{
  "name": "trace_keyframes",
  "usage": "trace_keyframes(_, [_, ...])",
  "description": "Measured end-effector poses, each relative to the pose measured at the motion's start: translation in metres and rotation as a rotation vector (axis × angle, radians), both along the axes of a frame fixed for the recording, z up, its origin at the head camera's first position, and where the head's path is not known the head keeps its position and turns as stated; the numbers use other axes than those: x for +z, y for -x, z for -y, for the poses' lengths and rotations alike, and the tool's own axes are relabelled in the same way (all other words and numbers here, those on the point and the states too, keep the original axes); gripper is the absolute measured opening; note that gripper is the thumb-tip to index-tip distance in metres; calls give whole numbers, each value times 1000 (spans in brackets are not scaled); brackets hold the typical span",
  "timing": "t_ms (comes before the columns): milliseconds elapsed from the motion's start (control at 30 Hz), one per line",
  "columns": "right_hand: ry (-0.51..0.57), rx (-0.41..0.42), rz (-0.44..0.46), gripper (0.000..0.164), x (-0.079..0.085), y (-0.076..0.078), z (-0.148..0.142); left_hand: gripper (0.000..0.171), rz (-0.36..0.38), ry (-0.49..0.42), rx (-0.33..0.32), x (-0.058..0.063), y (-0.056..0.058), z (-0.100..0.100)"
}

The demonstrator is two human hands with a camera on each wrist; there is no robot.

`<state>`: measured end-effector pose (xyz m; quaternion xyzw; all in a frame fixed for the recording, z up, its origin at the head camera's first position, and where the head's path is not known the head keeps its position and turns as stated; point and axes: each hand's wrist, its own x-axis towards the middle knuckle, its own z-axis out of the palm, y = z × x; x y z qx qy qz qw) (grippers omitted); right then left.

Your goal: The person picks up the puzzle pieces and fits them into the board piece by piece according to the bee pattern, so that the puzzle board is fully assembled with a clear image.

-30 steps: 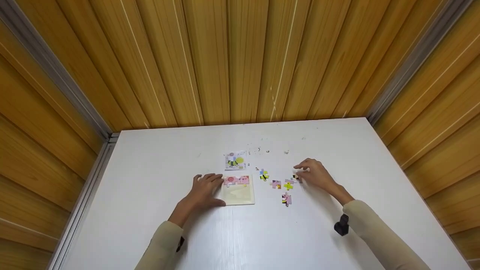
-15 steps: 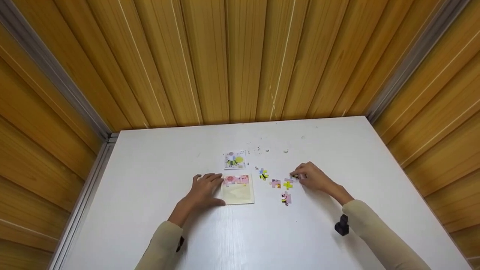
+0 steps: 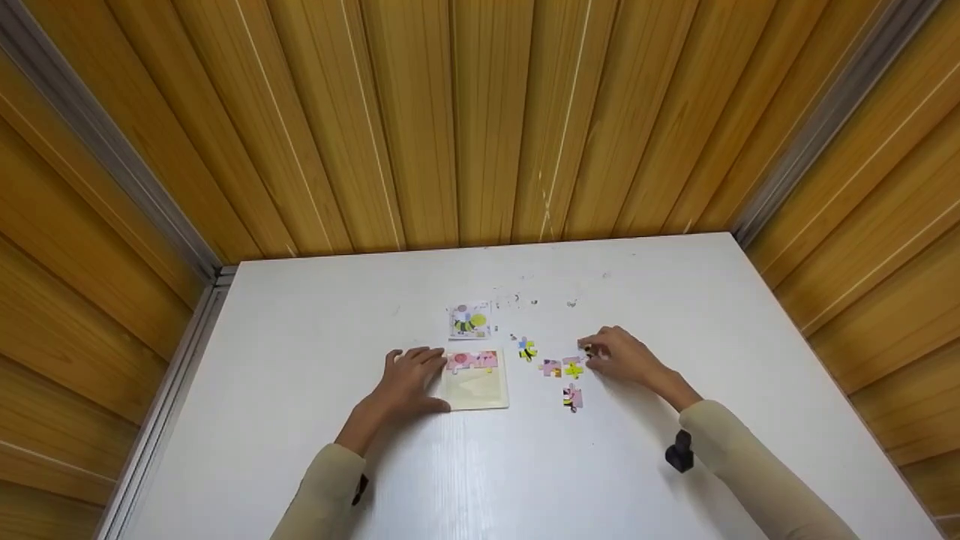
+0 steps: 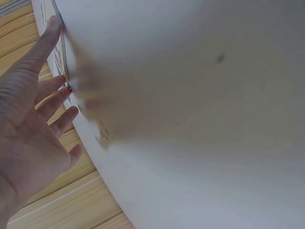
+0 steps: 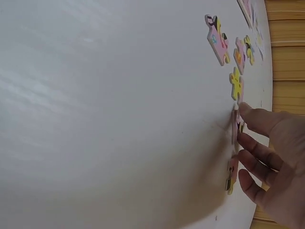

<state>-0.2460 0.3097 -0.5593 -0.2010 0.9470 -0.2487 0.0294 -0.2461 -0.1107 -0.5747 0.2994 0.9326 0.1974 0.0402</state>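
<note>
- Evidently the thing in hand is a jigsaw piece (image 5: pixel 235 128), low at the bench (image 3: pixel 465 472), to the right of the shallow wooden tray (image 3: pixel 477 391).
- The right grip (image 3: pixel 628 358) is clamped on it, thumb at one end and fingertips at the other; whether it is lifted clear, I cannot tell.
- A second loose piece (image 5: pixel 232 174) lies just beside the lower fingers of that hand.
- It should be very light and stiff, thin wood or board by its pale cut edge, and unlikely to bend.
- Its printed face is probably slick, and on this smooth bench a sideways nudge would likely make it skid.
- Best hold: opposite edges of the broad body, pinched gently. The narrow knobs look like the weakest parts and give little to hold.
- The neighbouring yellow piece (image 3: pixel 574 368) is near the thumb, so a wide hold could knock it.
- The tray also looks light and rigid; its raised rim is the place to steady it.
- There the left grip (image 3: pixel 409 382) rests with thumb and fingers apart along the left side, leaving the pink fitted pieces (image 3: pixel 460 361) at the far edge uncovered.
</note>
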Motion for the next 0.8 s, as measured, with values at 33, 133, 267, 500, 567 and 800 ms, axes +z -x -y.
trace_keyframes(33, [-4, 15, -3, 32, 1, 0, -1, 82, -2, 1, 0, 0, 0, 0])
trace_keyframes(133, [-12, 58, 12, 38, 3, 0, -4, 82, -4, 11, -3, -1, 1, -2])
trace_keyframes(267, [-20, 91, 58, 39, 4, -1, -6, 82, 0, 8, -3, -1, 2, -4])
trace_keyframes(500, [-23, 52, 26, 31, 2, -4, -7, 82, 9, -6, 9, 0, 2, -6])
trace_keyframes(567, [-23, 30, 19, 32, 1, -6, -6, 82, 13, -8, 12, 1, 1, -4])
trace_keyframes(800, [-32, 19, 33, 33, 2, -10, -5, 82, 20, -8, 18, 2, -1, -1])
